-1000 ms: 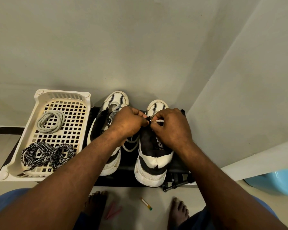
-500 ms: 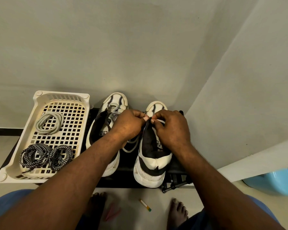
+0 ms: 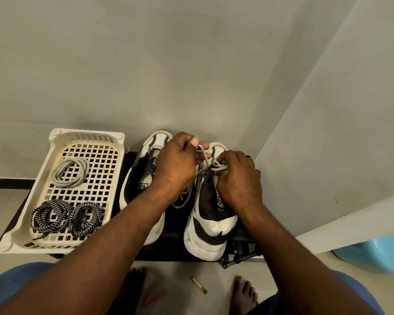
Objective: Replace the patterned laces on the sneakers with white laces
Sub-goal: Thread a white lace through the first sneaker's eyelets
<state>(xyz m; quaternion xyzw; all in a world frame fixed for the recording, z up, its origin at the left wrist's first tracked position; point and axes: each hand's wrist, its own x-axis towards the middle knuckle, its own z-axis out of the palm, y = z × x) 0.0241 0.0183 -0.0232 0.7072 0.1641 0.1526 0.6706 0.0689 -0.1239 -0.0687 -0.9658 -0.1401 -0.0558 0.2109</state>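
L hand (image 3: pixel 178 162) has lifted clear of R-side sneaker (image 3: pixel 210 226), pinching white lace (image 3: pixel 204 155), drawing slack up. R hand (image 3: pixel 237 178) pinches same lace at eyelets. In basket (image 3: pixel 55 133): patterned laces (image 3: pixel 64 217), coiled, w/ spare white lace (image 3: pixel 69 171). Judgement: lacing underway, 2nd sneaker (image 3: pixel 139 176) pending.
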